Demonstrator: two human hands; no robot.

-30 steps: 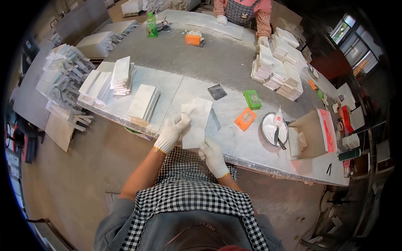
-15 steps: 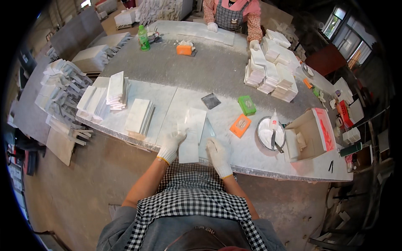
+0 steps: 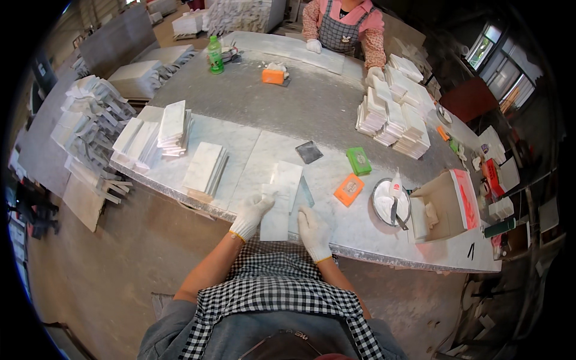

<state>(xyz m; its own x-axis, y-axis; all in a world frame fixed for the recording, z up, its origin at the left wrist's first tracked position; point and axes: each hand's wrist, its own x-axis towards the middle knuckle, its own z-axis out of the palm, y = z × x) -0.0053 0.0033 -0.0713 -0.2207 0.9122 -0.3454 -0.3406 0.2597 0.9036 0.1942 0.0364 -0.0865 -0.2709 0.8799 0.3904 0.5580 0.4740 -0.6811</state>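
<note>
White tile [image 3: 275, 225] pinched in the left hand [image 3: 254, 213]; the right hand [image 3: 314, 230] has come off it, half-curled, contents unclear.

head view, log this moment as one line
left hand: touching nearer white tile; right hand: apart, right of tile; orange box: farther right

Your counter [image 3: 294, 107] is dusty grey, with pale marbled panels [image 3: 247, 157] along your edge. White tile stacks [image 3: 204, 168] stand toward your eleven o'clock, others [image 3: 393, 114] at one. A green bottle [image 3: 215, 57] stands past eleven, an orange block [image 3: 273, 77] at twelve; a green box [image 3: 359, 161] lies at one, a bowl [image 3: 374, 205] and cardboard box [image 3: 443, 199] at two.
</note>
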